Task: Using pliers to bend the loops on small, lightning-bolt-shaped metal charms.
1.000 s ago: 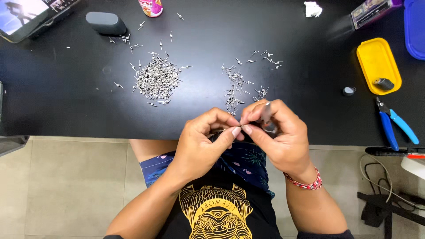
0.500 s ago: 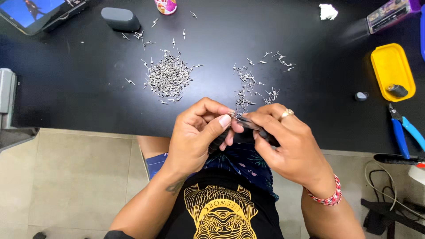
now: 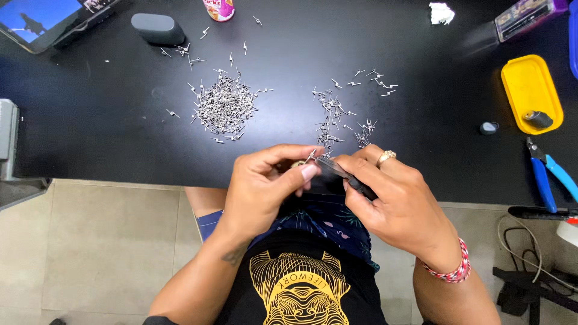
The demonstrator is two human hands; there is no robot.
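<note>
My left hand pinches a small bent metal pin between thumb and fingers at the near edge of the black table. My right hand grips dark pliers, whose tip meets the pin. A ring sits on one right finger and a red-white bracelet on that wrist. Both hands hover over my lap, touching each other. Two heaps of similar metal pins lie on the table: a dense one to the left and a looser one just beyond my hands.
A yellow tray with a small dark part sits at right, blue-handled cutters below it. A grey case, a tablet and a pink bottle stand at the back. Cables hang at right.
My hands have shifted slightly toward the table edge, and the right hand has turned, showing the pliers' tip against the pin. The view drifted a little.
</note>
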